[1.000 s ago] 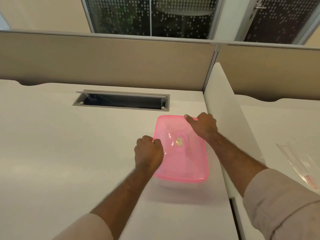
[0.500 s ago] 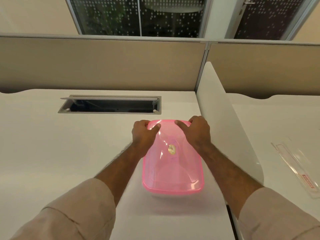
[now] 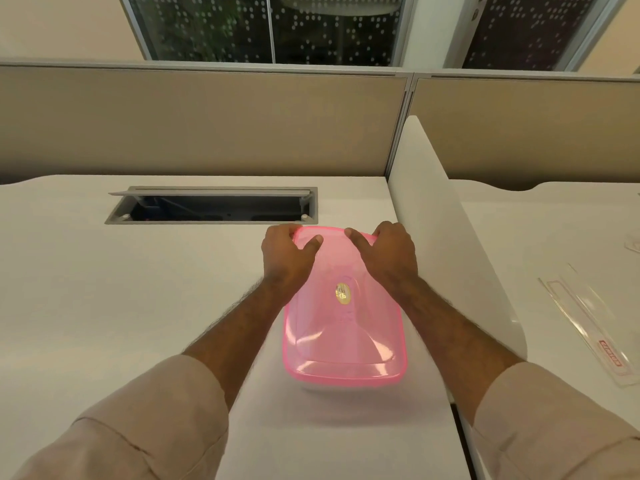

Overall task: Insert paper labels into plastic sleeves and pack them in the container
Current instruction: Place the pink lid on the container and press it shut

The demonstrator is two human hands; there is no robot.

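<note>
A clear container with a pink translucent lid [image 3: 343,334] sits on the white desk in front of me, a small gold sticker at the lid's middle. My left hand [image 3: 287,258] grips the lid's far left corner, thumb on top. My right hand [image 3: 388,254] grips the far right corner the same way. On the neighbouring desk to the right lie clear plastic sleeves [image 3: 588,317], one with a red-printed paper label [image 3: 611,353] at its near end.
A white divider panel [image 3: 446,237] stands just right of the container, between the two desks. An open cable tray slot [image 3: 214,209] lies behind the container. Beige partition walls [image 3: 207,126] close off the back of the desk.
The lid came down from a tilted hold onto the container. My left hand shifted from the lid's left side to its far left corner, and both hands now sit at the far edge.
</note>
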